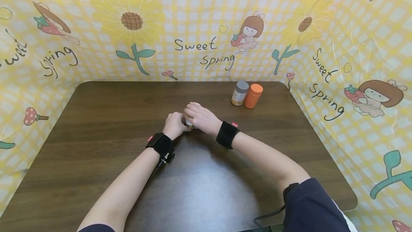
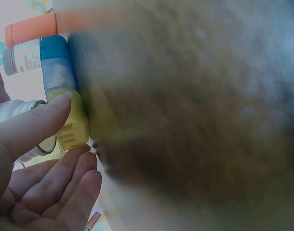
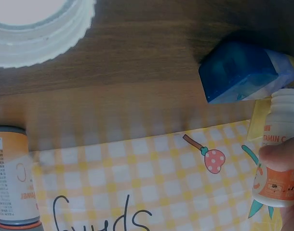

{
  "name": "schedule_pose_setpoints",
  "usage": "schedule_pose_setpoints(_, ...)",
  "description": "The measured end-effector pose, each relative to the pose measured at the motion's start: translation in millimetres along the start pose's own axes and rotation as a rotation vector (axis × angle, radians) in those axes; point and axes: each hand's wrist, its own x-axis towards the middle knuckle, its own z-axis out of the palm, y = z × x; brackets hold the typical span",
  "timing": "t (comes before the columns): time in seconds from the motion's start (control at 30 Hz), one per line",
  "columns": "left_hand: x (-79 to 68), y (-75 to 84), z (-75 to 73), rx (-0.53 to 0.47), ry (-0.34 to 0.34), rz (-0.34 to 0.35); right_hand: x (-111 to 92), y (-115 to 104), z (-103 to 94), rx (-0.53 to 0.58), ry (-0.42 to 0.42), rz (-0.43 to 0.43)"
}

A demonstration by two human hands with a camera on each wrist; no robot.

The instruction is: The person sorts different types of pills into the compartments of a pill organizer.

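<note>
My right hand [image 1: 203,117] grips a white vitamin C bottle [image 3: 277,183] with an orange label. The bottle has no cap on, and its mouth points down toward a blue, pale blue and yellow plastic box [image 2: 74,120]. My left hand [image 1: 175,124] holds the box's yellow end, the thumb on one side and the fingertips along the other. In the left wrist view the bottle's white body [image 2: 12,109] shows partly behind the thumb. From above, the hands hide most of the bottle and box. A white ridged cap [image 3: 50,48] looms close to the right wrist camera.
A grey-capped bottle [image 1: 240,93] and an orange bottle [image 1: 253,96] stand side by side at the back right of the brown table [image 1: 96,117]. A yellow checked cloth [image 1: 180,6] surrounds the table's back and sides. A black cable [image 1: 268,214] lies at the near edge.
</note>
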Motion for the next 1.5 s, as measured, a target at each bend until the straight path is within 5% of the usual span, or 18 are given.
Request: schedule_pose_setpoints(1.5,-1.5,1.8,-1.7,-0.003,0.001,-0.009,1,3,-2.6,0.040,0.045,0.011)
